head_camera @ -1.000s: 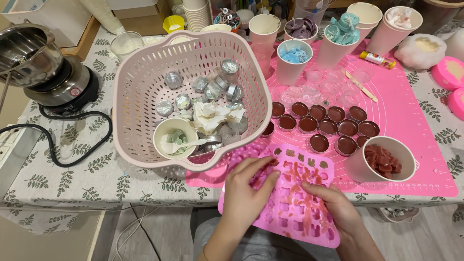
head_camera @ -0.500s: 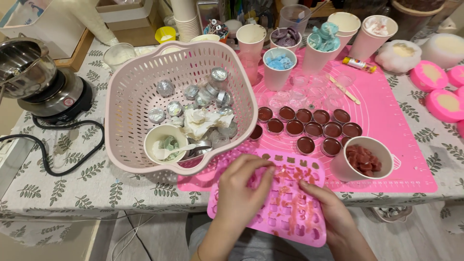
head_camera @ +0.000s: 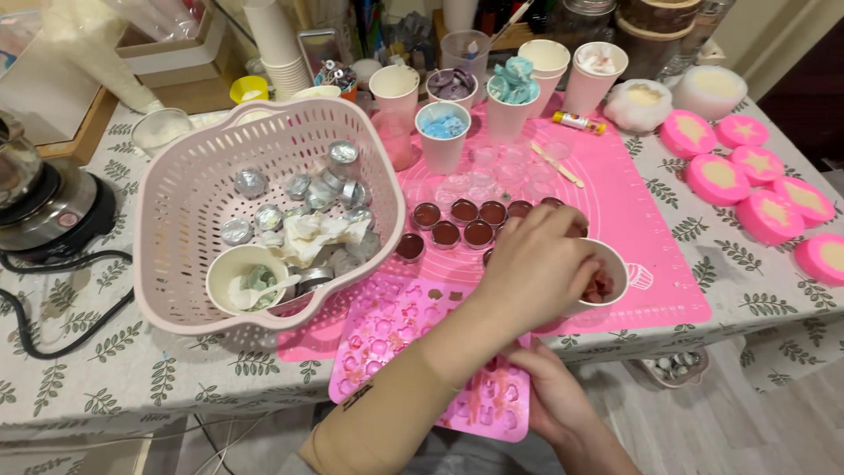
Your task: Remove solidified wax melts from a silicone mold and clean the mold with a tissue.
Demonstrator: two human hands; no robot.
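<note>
Left hand point(head_camera: 536, 268) now across over cup point(head_camera: 613, 280), grip unclear; right hand point(head_camera: 549, 396) clasping mould point(head_camera: 413, 352).

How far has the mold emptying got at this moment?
Done: the paper cup already holds reddish wax pieces, and many cavities of the pink silicone mold look empty. In hand: the left hand reaches over the cup while the right hand grips the mold's edge. Left: reddish residue in some cavities.
</note>
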